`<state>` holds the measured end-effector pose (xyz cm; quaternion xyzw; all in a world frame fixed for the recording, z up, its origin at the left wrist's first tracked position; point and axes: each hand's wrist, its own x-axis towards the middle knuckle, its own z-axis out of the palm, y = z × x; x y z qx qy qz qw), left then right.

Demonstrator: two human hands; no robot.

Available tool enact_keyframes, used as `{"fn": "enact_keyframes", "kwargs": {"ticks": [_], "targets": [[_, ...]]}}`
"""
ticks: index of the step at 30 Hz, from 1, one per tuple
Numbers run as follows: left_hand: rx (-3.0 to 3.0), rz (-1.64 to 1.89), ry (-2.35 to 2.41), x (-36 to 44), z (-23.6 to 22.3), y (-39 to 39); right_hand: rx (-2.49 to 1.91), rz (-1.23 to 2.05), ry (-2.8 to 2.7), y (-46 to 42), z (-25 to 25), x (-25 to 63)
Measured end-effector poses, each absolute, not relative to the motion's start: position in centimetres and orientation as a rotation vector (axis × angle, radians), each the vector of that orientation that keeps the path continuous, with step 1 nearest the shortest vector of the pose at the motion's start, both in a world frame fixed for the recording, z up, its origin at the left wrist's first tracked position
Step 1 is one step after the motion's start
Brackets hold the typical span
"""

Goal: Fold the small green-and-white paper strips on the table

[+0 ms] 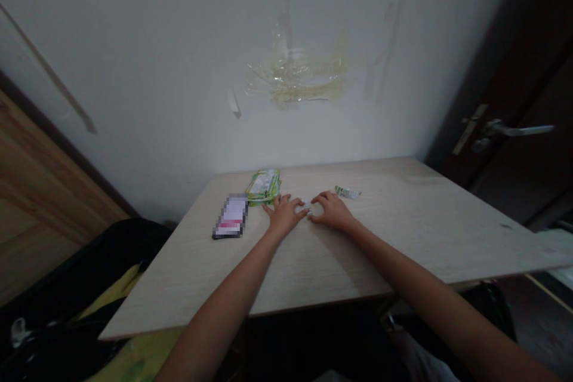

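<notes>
My left hand (285, 212) rests low over the middle of the table, its thumb and index finger curled toward each other around a small whitish piece (306, 205). Facing it from the other side, my right hand (331, 210) has its thumb and fingers bent in a curve at the same piece. The piece is too small and blurred to name. Just beyond my left hand lies a stack of green and white packets (264, 184). Past my right hand is a small torn green and white wrapper strip (348, 192).
A phone (231, 215) with a lit, blurred screen lies on the pale wooden table (385, 185) at left. The table's back edge meets a white wall (179, 71) with old tape (304, 80). A dark door with a metal handle (514, 129) stands at right.
</notes>
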<state>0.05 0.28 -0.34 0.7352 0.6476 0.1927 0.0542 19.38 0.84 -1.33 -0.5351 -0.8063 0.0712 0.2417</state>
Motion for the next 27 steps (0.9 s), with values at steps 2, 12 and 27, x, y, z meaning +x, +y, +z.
{"fn": "enact_keyframes", "kwargs": {"ticks": [2, 12, 27], "targets": [[2.241, 0.576, 1.968, 0.1, -0.3, 0.2, -1.464, 0.192, -2.203, 0.7, -1.4, 19.3], [2.257, 0.595, 1.964, 0.0, -0.4, 0.2, -1.386, 0.229, -2.261, 1.2, -1.7, 20.2], [2.271, 0.556, 1.9, -0.1, -0.1, -0.2, -1.281, 0.315, -2.251, 1.9, -1.9, 21.0]]}}
